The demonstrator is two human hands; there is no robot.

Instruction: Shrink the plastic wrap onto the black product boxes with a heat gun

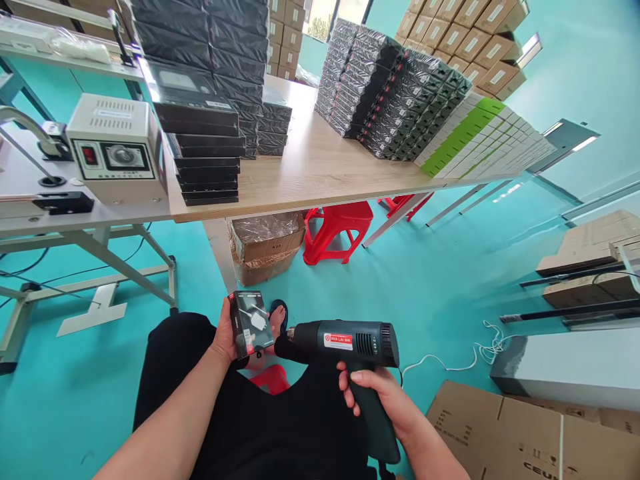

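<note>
My left hand (pixel 226 333) grips a small black charger box (pixel 251 323) by its left edge, the side with a white plug picture turned up. In my right hand (pixel 373 387) is a dark heat gun (pixel 345 341), fingers wrapped round its handle. Its metal nozzle points left at the charger box, with a short gap between them. Both are held above my lap, in front of the table edge. Whether the heat gun is running does not show.
Black boxes (pixel 205 153) are stacked at the left of the wooden table (pixel 300 177); wrapped stacks (pixel 380 87) and white-green boxes (pixel 480 137) stand farther right. A control unit (pixel 115 147) sits left. Below are a carton (pixel 267 247) and red stool (pixel 340 230). Cardboard (pixel 530 433) lies lower right.
</note>
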